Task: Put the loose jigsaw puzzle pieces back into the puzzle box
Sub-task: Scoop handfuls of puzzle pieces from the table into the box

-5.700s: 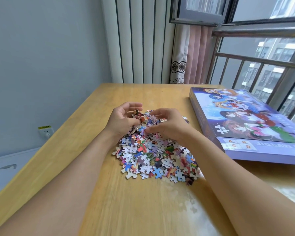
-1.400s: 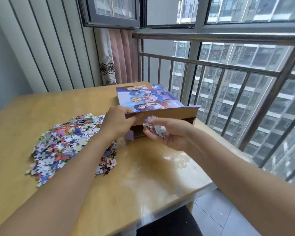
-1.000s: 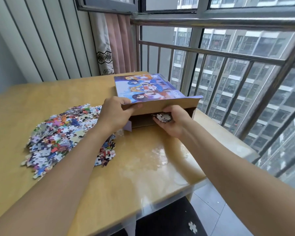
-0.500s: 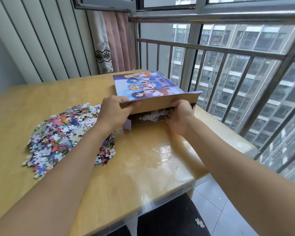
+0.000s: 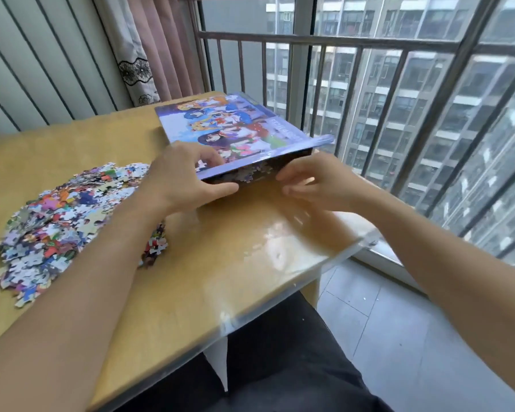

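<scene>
My left hand [image 5: 185, 179] has its grip on the near-left corner of the puzzle box [image 5: 235, 129], fingers on the lid and thumb under its raised near edge, while my right hand [image 5: 318, 181] hovers released just before the opening, holding nothing. I see the box lying flat with its long axis running away toward the window railing [image 5: 324, 43], its right side close to the tabletop [image 5: 226, 251] edge. The loose puzzle pieces [image 5: 60, 221] lie heaped left, bare tabletop between.
</scene>
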{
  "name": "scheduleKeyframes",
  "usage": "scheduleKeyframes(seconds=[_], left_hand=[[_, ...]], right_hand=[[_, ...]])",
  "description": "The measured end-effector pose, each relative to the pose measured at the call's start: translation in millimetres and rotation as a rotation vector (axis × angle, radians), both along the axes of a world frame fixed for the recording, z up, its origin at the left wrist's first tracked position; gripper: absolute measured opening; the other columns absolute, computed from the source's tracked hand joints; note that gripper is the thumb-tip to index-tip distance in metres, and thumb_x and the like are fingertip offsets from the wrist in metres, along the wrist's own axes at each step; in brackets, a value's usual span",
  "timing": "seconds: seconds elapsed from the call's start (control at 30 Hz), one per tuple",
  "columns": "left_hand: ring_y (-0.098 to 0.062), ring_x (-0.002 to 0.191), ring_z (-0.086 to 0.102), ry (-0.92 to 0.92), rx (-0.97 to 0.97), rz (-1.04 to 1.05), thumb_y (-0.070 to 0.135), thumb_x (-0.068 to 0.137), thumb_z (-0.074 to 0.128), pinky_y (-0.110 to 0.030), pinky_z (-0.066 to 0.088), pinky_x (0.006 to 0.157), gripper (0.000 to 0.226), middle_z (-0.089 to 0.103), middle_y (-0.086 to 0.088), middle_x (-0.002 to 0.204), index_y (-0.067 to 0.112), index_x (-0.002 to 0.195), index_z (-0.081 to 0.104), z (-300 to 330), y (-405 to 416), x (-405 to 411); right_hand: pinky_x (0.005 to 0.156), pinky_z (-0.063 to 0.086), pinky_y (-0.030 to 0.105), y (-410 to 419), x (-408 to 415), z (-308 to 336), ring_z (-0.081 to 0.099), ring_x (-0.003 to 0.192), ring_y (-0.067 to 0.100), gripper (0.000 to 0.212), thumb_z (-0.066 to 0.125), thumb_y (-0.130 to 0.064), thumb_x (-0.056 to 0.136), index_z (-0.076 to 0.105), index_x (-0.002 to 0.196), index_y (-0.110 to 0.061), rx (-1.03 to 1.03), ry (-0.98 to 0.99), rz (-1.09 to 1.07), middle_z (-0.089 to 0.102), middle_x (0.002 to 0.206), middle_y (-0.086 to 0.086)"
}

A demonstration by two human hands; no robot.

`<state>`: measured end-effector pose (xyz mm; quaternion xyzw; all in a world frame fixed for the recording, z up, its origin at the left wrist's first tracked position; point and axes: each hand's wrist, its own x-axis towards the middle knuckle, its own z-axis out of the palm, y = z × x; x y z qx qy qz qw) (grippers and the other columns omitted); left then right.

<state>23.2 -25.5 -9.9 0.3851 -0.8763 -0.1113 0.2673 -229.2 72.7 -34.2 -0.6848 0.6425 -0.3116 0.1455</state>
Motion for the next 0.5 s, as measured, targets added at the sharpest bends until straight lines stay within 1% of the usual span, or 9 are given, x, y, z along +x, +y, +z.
scheduleKeyframes(seconds=[0.07, 0.13, 0.23, 0.27, 0.3, 0.37, 0.4, 0.43, 0.5], left_hand=[[-0.017, 0.099, 0.056, -0.129, -0.016, -0.083, 0.076, 0.057, 0.065, -0.036, 0.048, 0.086, 0.06, 0.064, 0.01, 0.103, 0.037, 0.102, 0.067, 0, 11, -21], [-0.017, 0.1, 0.055, -0.126, -0.085, -0.104, 0.073, 0.063, 0.064, -0.037, 0.047, 0.089, 0.058, 0.06, 0.009, 0.105, 0.035, 0.106, 0.066, -3, 22, -40], [-0.015, 0.089, 0.056, -0.042, -0.111, -0.193, 0.062, 0.073, 0.064, -0.036, 0.049, 0.083, 0.041, 0.062, 0.006, 0.099, 0.032, 0.101, 0.067, -10, 41, -74], [-0.015, 0.085, 0.057, -0.022, -0.101, -0.217, 0.057, 0.075, 0.065, -0.036, 0.05, 0.08, 0.036, 0.063, 0.006, 0.096, 0.03, 0.098, 0.068, -11, 49, -85], [-0.014, 0.081, 0.058, -0.005, -0.083, -0.243, 0.051, 0.076, 0.066, -0.036, 0.051, 0.077, 0.03, 0.065, 0.007, 0.092, 0.028, 0.095, 0.068, -14, 57, -95], [-0.013, 0.075, 0.056, 0.015, -0.031, -0.299, 0.042, 0.077, 0.068, -0.034, 0.048, 0.072, 0.02, 0.063, 0.007, 0.083, 0.023, 0.085, 0.067, -23, 75, -120], [-0.013, 0.073, 0.055, 0.02, -0.019, -0.322, 0.039, 0.077, 0.068, -0.033, 0.047, 0.071, 0.018, 0.061, 0.006, 0.08, 0.022, 0.08, 0.066, -28, 85, -133], [-0.013, 0.073, 0.054, 0.028, -0.024, -0.341, 0.038, 0.077, 0.068, -0.032, 0.046, 0.071, 0.017, 0.059, 0.005, 0.08, 0.022, 0.076, 0.064, -31, 94, -144], [-0.012, 0.074, 0.053, 0.038, -0.051, -0.409, 0.033, 0.079, 0.069, -0.027, 0.044, 0.07, 0.015, 0.057, 0.004, 0.082, 0.021, 0.074, 0.062, -40, 116, -170]], right_hand=[[0.089, 0.055, 0.033, -1, -10, -15, 0.07, 0.087, 0.005, 0.017, 0.077, -0.018, 0.085, 0.079, 0.102, -0.017, -0.001, -0.068, -0.024, 0.076, 0.093, -0.01], [0.084, 0.055, 0.031, -1, -13, -24, 0.069, 0.082, 0.003, 0.013, 0.077, -0.019, 0.085, 0.08, 0.098, -0.018, -0.038, -0.101, -0.007, 0.075, 0.087, -0.015], [0.076, 0.049, 0.021, 8, -17, -29, 0.066, 0.077, -0.002, 0.011, 0.074, -0.019, 0.086, 0.08, 0.095, -0.018, -0.077, -0.155, 0.016, 0.073, 0.081, -0.018], [0.075, 0.05, 0.022, 14, -18, -29, 0.066, 0.077, 0.001, 0.013, 0.071, -0.022, 0.085, 0.079, 0.093, -0.016, -0.105, -0.136, 0.025, 0.074, 0.082, -0.014], [0.073, 0.051, 0.027, 19, -19, -29, 0.066, 0.076, 0.007, 0.018, 0.067, -0.025, 0.083, 0.079, 0.09, -0.014, -0.132, -0.09, 0.024, 0.074, 0.081, -0.009], [0.069, 0.05, 0.041, 35, -30, -34, 0.064, 0.071, 0.023, 0.026, 0.058, -0.026, 0.074, 0.074, 0.079, -0.007, -0.182, 0.023, -0.004, 0.071, 0.073, 0.004], [0.067, 0.049, 0.043, 45, -40, -39, 0.063, 0.069, 0.026, 0.024, 0.056, -0.022, 0.071, 0.073, 0.075, -0.005, -0.205, 0.064, -0.024, 0.069, 0.071, 0.007], [0.066, 0.05, 0.042, 56, -48, -43, 0.063, 0.069, 0.025, 0.021, 0.057, -0.018, 0.069, 0.073, 0.074, -0.005, -0.233, 0.078, -0.042, 0.068, 0.073, 0.006], [0.068, 0.053, 0.037, 86, -68, -58, 0.065, 0.073, 0.018, 0.01, 0.065, -0.008, 0.071, 0.075, 0.074, -0.008, -0.32, 0.017, -0.1, 0.069, 0.081, 0.003]])
